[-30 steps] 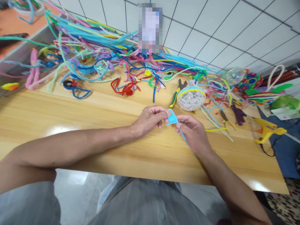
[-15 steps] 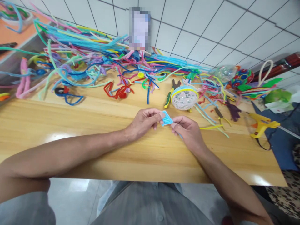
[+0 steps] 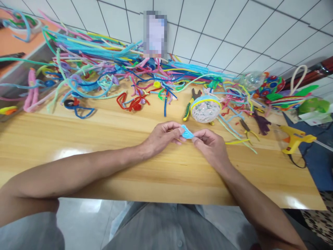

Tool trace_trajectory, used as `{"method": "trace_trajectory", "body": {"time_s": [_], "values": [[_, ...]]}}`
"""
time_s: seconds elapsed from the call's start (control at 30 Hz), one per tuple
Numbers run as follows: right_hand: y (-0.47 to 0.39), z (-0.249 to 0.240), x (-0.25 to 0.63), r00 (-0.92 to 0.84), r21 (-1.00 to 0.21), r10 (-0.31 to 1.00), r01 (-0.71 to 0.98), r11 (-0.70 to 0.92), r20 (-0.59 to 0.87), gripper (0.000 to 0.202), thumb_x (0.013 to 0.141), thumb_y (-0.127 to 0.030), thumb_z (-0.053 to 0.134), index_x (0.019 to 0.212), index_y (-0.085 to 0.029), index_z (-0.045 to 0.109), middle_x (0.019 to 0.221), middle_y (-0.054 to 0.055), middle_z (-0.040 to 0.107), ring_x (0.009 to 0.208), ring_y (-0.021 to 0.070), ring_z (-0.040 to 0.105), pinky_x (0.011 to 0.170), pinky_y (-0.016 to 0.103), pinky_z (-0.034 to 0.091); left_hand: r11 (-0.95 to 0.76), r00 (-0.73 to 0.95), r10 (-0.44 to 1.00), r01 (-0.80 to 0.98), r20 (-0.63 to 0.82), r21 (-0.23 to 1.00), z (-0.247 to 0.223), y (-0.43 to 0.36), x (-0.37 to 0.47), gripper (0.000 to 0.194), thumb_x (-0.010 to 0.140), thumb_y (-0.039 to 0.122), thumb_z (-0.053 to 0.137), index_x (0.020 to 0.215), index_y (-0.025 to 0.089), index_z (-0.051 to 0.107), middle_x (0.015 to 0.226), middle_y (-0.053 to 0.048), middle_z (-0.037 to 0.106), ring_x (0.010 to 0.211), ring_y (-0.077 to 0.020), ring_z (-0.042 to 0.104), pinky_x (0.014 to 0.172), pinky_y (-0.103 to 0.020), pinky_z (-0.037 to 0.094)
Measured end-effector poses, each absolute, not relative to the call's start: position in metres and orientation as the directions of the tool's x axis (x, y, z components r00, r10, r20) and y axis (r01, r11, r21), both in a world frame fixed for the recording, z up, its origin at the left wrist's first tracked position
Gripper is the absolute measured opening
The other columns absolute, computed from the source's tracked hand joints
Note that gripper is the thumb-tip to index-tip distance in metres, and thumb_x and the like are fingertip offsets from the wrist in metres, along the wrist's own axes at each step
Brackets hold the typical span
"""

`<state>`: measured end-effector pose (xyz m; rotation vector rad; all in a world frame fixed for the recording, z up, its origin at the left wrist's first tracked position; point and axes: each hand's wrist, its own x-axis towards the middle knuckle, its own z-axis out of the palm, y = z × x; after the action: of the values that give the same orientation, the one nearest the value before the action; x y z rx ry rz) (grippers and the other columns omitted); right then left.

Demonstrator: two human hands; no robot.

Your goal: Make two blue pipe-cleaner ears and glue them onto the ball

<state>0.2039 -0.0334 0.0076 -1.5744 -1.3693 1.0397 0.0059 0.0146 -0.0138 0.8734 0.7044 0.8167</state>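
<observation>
A small light-blue piece of folded pipe cleaner (image 3: 187, 132), its rows laid side by side in a rough triangle, is held just above the wooden table. My left hand (image 3: 166, 138) pinches its left side between thumb and fingers. My right hand (image 3: 210, 143) pinches the right corner with thumb and forefinger. Beyond my hands lies a clear dome (image 3: 206, 110) with a yellow and blue band round its rim. Green-and-yellow-handled pliers (image 3: 189, 105) rest at the dome's left.
A heap of coloured pipe cleaners (image 3: 99, 66) runs along the tiled wall, below a blurred phone-like screen (image 3: 155, 34). At right are small pliers (image 3: 249, 130) and a yellow glue gun (image 3: 296, 139). A grey-sided bin (image 3: 36, 57) stands at left.
The blue piece has tilted slightly in my fingers, and the blue strand end below my right hand no longer shows. Both hands keep their pinch. The view has shifted a little.
</observation>
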Motion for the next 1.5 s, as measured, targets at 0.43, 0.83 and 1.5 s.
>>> {"method": "trace_trajectory", "body": {"time_s": [0.43, 0.83, 1.5], "values": [[-0.031, 0.006, 0.207, 0.020, -0.869, 0.999, 0.494, 0.029, 0.045, 0.009, 0.079, -0.029, 0.069, 0.080, -0.020, 0.072, 0.066, -0.001, 0.069, 0.058, 0.0129, 0.060, 0.056, 0.025, 0.046, 0.451, 0.534, 0.805, -0.264, -0.260, 0.853, -0.015, 0.014, 0.005, 0.038, 0.073, 0.046, 0.094, 0.090, 0.014, 0.082, 0.085, -0.005, 0.080, 0.079, -0.0143, 0.074, 0.079, -0.026, 0.061], [-0.035, 0.010, 0.207, -0.005, -0.646, 0.934, 0.721, 0.252, 0.358, 0.007, 0.089, -0.021, 0.066, 0.089, -0.023, 0.073, 0.081, 0.001, 0.078, 0.071, 0.0160, 0.070, 0.070, 0.030, 0.055, 0.575, 0.491, 0.789, -0.380, -0.369, 0.724, -0.010, 0.016, 0.007, 0.030, 0.076, 0.035, 0.094, 0.088, 0.012, 0.080, 0.085, -0.005, 0.081, 0.074, -0.0138, 0.078, 0.074, -0.022, 0.063], [-0.023, 0.021, 0.203, -0.283, -0.086, 0.666, 0.882, 0.463, 0.690, 0.009, 0.091, -0.016, 0.066, 0.089, -0.025, 0.066, 0.081, 0.003, 0.073, 0.077, 0.0214, 0.069, 0.070, 0.034, 0.051, 0.554, 0.455, 0.820, -0.478, -0.348, 0.682, 0.014, 0.006, 0.005, 0.022, 0.081, 0.028, 0.090, 0.090, 0.012, 0.078, 0.088, -0.007, 0.083, 0.074, -0.0142, 0.080, 0.073, -0.021, 0.063]]}}
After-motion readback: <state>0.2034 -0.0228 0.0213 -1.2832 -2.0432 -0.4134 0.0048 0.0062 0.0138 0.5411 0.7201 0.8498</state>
